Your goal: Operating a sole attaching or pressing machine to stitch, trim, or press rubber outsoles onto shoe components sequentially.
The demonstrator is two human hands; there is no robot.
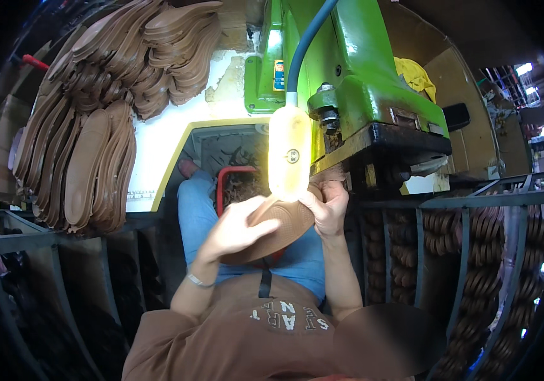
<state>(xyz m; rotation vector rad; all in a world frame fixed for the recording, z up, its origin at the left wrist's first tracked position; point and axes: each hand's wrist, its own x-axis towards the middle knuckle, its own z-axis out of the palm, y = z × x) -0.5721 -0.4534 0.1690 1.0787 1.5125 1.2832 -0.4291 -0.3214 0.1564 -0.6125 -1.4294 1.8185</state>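
— What's nearest to you?

— A brown shirt (246, 336) with pale lettering across the chest, and above it blue trousers (199, 216). Both hands hold one brown sole (272, 232) over the lap. The left hand (237, 228) lies over its left part with fingers curled on top, a thin band (199, 280) on the wrist. The right hand (329, 206) is closed on the far right end, just under the machine.

— What is the sole like?

— Flat, oval, matte brown, with a fine dotted texture on the face turned up.

— And past the hands?

— A glowing yellowish lamp (289, 152), long and rounded, hangs on a blue-grey hose (307, 41) right in front of the sole's far end. It carries a small round dark mark. Behind it stands a glossy green machine (361, 70) with a black base; a small upright orange and blue label (279, 75) sits on its left face.

— Anything on the left?

— Brown soles in overlapping stacks (94, 127) on a white table (157, 146) with a yellow edge. Dark metal racks (462, 254) on the right hold more. A yellow cloth (416, 75) lies far right, behind the machine.
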